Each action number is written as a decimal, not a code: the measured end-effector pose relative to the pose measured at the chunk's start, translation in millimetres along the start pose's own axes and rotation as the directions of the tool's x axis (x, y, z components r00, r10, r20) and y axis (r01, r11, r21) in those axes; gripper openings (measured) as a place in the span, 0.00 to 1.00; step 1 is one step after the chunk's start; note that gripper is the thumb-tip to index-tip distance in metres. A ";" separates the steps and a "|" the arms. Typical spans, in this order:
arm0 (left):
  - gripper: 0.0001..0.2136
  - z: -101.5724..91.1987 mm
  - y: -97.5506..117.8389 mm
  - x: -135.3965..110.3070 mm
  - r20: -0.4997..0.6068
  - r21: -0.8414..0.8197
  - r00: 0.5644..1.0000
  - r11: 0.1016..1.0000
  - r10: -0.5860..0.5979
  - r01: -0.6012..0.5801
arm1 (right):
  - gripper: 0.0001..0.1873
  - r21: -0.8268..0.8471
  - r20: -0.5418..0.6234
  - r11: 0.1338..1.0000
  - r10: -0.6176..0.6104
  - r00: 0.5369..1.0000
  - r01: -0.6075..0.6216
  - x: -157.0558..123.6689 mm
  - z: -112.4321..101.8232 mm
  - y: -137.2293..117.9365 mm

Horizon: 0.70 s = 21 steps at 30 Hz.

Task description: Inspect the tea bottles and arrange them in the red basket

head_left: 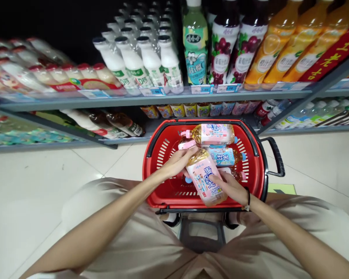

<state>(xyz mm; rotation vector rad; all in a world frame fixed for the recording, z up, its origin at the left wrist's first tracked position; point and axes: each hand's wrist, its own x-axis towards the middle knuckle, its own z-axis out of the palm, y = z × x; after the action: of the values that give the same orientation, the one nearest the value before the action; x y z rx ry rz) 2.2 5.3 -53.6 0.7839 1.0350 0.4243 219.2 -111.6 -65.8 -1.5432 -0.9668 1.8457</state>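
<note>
Over a red shopping basket [147, 170], both hands grip one drink bottle [204, 178] with a pink label and pink cap, tilted with its cap toward the upper left. My left hand [178, 159] is closed around the neck and cap end. Lower down, my right hand [231, 186] wraps the label near the base. Inside the basket lie another pink-labelled bottle [216, 133], a blue-labelled bottle [222, 156] and further bottles partly hidden beneath the held one and my hands.
The upper shelf [174, 97] carries white milk drinks [171, 66], grape drinks [223, 46] and orange drinks [275, 46]. Small colourful bottles [192, 110] line the lower shelf. A black basket handle [276, 157] sticks out right. Beneath me is a grey stool [202, 242] on the tiled floor.
</note>
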 end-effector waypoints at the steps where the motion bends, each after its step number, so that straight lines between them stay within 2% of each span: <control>1: 0.15 -1.5 1.8 -2.2 0.002 0.045 1.000 0.999 0.017 -0.017 | 0.39 0.060 0.007 0.998 0.031 0.999 -0.032 -2.2 3.0 -2.5; 4: 0.14 -4.1 6.5 -8.8 0.008 0.236 0.989 0.961 0.147 -0.145 | 0.40 0.193 -0.032 0.979 0.076 0.997 -0.068 -7.1 8.6 -10.1; 7: 0.17 -3.1 10.3 -15.6 0.024 0.305 0.961 0.913 0.276 -0.270 | 0.39 0.177 -0.098 0.984 0.026 0.995 -0.008 -10.4 11.9 -13.1; 14: 0.19 1.9 26.0 -28.9 -0.060 0.119 0.913 0.911 0.404 -0.395 | 0.35 0.025 -0.108 0.983 -0.180 0.978 0.184 -28.4 23.0 -23.1; 21: 0.21 6.4 44.9 -33.4 -0.087 0.019 0.862 0.866 0.499 -0.500 | 0.29 0.013 -0.067 0.944 -0.327 0.943 0.329 -37.5 25.0 -42.4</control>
<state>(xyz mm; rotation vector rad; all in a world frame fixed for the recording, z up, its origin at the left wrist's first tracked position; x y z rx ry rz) -5.8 10.9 1.9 1.0403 0.9028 0.9146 200.3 -120.2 -7.4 -1.3245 -1.0938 1.5592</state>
